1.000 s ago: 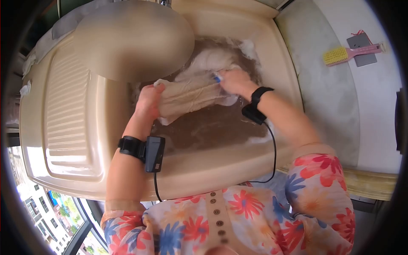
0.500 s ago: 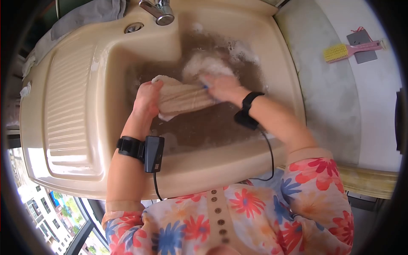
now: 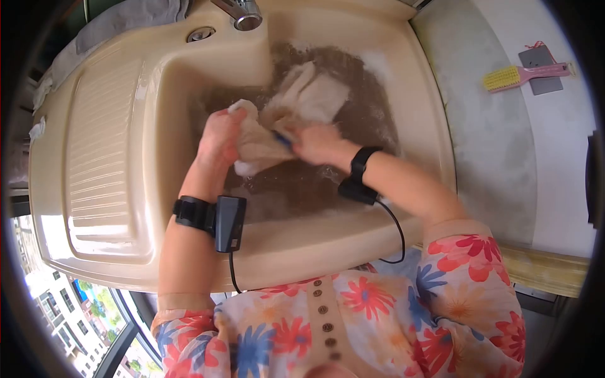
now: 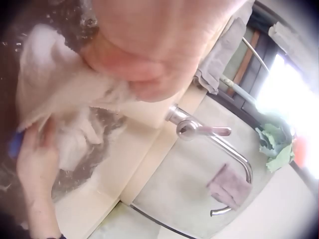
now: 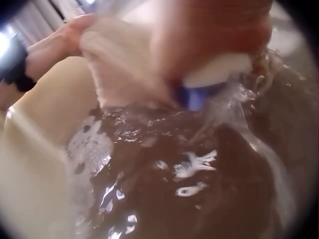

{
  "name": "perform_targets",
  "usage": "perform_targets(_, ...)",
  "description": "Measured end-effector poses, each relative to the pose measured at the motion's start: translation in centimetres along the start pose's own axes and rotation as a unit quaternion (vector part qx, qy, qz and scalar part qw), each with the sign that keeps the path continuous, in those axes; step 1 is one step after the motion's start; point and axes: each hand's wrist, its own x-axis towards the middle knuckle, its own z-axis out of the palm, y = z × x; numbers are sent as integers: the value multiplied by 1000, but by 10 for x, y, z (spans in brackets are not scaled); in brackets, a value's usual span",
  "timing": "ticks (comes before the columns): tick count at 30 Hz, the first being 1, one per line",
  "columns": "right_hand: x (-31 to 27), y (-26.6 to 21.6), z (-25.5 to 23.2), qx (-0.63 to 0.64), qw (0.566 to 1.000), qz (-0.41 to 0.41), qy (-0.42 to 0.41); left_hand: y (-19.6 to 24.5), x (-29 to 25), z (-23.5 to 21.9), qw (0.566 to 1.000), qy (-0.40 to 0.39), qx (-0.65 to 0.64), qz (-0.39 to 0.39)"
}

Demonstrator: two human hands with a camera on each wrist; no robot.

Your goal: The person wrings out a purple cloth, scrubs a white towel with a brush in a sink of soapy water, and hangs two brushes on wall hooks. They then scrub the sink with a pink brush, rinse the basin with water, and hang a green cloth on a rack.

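Observation:
The left hand [image 3: 220, 137] grips one end of a wet whitish cloth [image 3: 255, 148] above brown water. The right hand [image 3: 318, 146] is against the cloth's other side, its fingers round a blue-and-white object [image 3: 282, 138] pressed on the fabric. In the right wrist view this object [image 5: 214, 74] shows under the blurred right hand [image 5: 212, 35], low over the water, its kind unclear. More pale cloth [image 3: 324, 97] floats behind the hands. The left wrist view has the left hand [image 4: 149, 45] close up, holding the cloth [image 4: 55, 87].
The beige sink [image 3: 302, 242] has a ribbed drainboard [image 3: 101, 164] at left and a chrome tap [image 3: 246, 19] at the back. On the right counter lie a pink brush with yellow bristles [image 3: 504, 79] and a grey card [image 3: 545, 87]. Grey cloth [image 3: 132, 25] hangs at back left.
The right hand has moved left along the cloth, closer to the left hand, with the blue-and-white object. The held cloth is more bunched, and the floating part is more spread. The left hand stays nearly in place.

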Motion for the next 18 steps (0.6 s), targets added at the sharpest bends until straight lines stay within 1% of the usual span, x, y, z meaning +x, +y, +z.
perform_targets(1, 5, 22, -7, -17, 999, 31, -8, 13, -4, 5, 998, 14, 48, 40)
perform_targets(2, 1, 40, -18, -52, 997, 53, 31, 19, -4, 1, 995, 46, 73, 45)
perform_targets(3, 6, 62, -24, -85, 993, 85, 5, 19, 2, -5, 995, 48, 74, 46)
perform_targets(4, 4, 79, -22, -36, 989, 90, 115, 13, 13, -12, 997, 56, 49, 33)
perform_targets(5, 3, 91, -24, -37, 988, 92, 114, 7, 22, -16, 998, 63, 23, 19)
perform_targets(6, 4, 102, -29, -5, 986, 93, 142, 4, 27, -20, 998, 59, 22, 21)
perform_targets(7, 5, 110, -36, 28, 981, 92, 169, 3, 31, -23, 991, 68, 98, 51)
perform_targets(8, 5, 119, -44, 28, 981, 93, 170, 2, 34, -27, 978, 77, 176, 80)
perform_targets(9, 3, 125, -54, 183, 967, 155, 88, 4, 33, -30, 978, 77, 177, 80)
perform_targets(10, 3, 134, -61, 331, 920, 211, -1, 7, 30, -32, 922, 131, 347, 108)
perform_targets(11, 8, 153, -54, 413, 890, 192, -19, 7, 27, -35, 835, 181, 504, 131)
perform_targets(12, 1, 141, -62, 440, 878, 186, -15, 0, 27, -35, 835, 182, 503, 128)
perform_targets(13, -9, 123, -73, 467, 865, 181, -8, -13, 29, -29, 785, 172, 572, 165)
perform_targets(14, -11, 105, -71, 505, 853, 132, 19, -23, 30, -22, 728, 161, 635, 202)
perform_targets(15, -9, 83, -65, 542, 835, 83, 44, -30, 26, -16, 728, 161, 635, 202)
perform_targets(17, 5, 32, -37, 550, 827, -40, 105, -41, 19, -3, 732, 82, 664, 131)
perform_targets(18, 8, 2, -26, 414, 903, -40, 112, -35, 15, 7, 761, 58, 641, 74)
